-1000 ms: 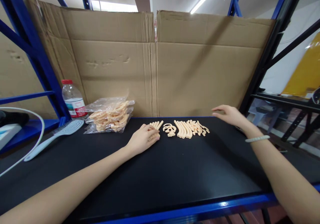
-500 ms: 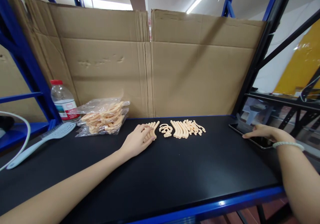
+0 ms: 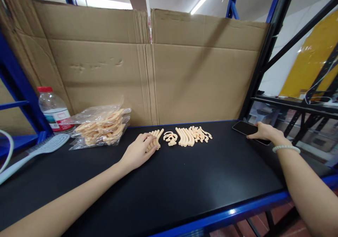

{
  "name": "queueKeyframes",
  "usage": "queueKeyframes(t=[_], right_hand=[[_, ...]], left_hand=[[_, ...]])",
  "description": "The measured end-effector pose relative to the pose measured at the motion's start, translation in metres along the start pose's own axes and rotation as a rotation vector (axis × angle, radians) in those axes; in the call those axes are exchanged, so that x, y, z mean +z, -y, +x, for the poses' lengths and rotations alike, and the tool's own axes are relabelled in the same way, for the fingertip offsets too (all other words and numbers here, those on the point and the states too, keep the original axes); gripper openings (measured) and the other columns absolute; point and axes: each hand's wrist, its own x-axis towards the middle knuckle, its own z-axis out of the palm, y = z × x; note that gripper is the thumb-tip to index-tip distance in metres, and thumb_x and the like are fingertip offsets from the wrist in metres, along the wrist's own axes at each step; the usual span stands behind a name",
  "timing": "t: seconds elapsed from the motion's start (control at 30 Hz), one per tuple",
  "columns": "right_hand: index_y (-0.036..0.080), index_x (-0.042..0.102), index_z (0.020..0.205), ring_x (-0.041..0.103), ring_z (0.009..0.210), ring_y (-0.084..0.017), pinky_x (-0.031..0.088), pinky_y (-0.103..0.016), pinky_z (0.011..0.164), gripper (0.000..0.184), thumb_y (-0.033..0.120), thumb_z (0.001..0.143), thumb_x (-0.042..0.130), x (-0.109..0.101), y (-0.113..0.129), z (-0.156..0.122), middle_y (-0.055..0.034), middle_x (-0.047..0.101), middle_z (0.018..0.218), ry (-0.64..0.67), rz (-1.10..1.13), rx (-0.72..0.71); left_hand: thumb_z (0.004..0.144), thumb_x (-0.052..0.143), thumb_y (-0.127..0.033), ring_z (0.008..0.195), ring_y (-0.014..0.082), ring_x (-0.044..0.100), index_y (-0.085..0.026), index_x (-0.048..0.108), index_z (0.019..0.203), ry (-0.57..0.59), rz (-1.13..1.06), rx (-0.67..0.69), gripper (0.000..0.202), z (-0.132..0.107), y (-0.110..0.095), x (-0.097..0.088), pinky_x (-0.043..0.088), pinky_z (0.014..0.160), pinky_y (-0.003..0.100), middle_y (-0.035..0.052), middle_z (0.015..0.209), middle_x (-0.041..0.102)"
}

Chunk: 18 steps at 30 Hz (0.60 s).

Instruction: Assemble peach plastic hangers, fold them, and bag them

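My left hand lies flat on the black shelf top, its spread fingers resting on a small bundle of peach plastic sticks. To the right of it lie a looped peach piece and a row of curved peach strips. My right hand, with a pale bracelet on the wrist, rests with its fingers stretched over the near end of a black phone at the shelf's right edge.
A clear bag of peach pieces sits at the back left, beside a water bottle and a light blue hairbrush. Cardboard sheets wall off the back. Blue rack posts stand left, black racking right.
My right hand has swung right from above the curved strips and come down on the phone. My left hand has stayed on the sticks. The view has turned to the right.
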Motion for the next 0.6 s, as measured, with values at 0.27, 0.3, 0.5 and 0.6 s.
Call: queueKeyframes(t=[0.27,0.3,0.5,0.6], right_hand=[[0.015,0.05,0.115,0.059,0.105,-0.036,0.043,-0.041,0.077,0.063,0.05,0.066,0.07,0.0014,0.0013,0.0002,-0.0214,0.061,0.116,0.113,-0.053,0.02],[0.015,0.049,0.115,0.059,0.106,-0.036,0.043,-0.041,0.077,0.063,0.05,0.066,0.07,0.0021,0.0007,0.0009,-0.0221,0.06,0.117,0.117,-0.055,0.022],[0.014,0.05,0.115,0.059,0.104,-0.037,0.043,-0.04,0.077,0.064,0.052,0.067,0.069,0.0059,-0.0052,0.0043,-0.024,0.06,0.115,0.127,-0.051,0.004],[0.015,0.049,0.115,0.06,0.104,-0.036,0.043,-0.039,0.076,0.065,0.053,0.066,0.069,0.0068,-0.0071,0.0054,-0.0233,0.062,0.113,0.123,-0.049,-0.007]], left_hand=[[0.093,0.04,-0.04,0.11,0.0245,0.051,-0.024,0.054,0.113,-0.006,-0.016,-0.017,0.029,0.0011,-0.0017,-0.0009,0.049,0.088,0.041,0.0061,0.12,0.056],[0.093,0.04,-0.04,0.109,0.0244,0.051,-0.024,0.053,0.113,-0.01,-0.016,-0.015,0.029,0.0013,-0.002,-0.0011,0.049,0.089,0.041,0.0061,0.119,0.056],[0.093,0.039,-0.042,0.11,0.0249,0.051,-0.024,0.054,0.113,-0.011,-0.016,-0.011,0.03,0.0021,-0.0015,-0.001,0.049,0.089,0.042,0.0065,0.119,0.057],[0.093,0.038,-0.041,0.109,0.0248,0.052,-0.024,0.054,0.113,-0.022,-0.018,-0.004,0.03,0.0026,-0.0008,-0.0001,0.05,0.088,0.041,0.0066,0.119,0.057]])
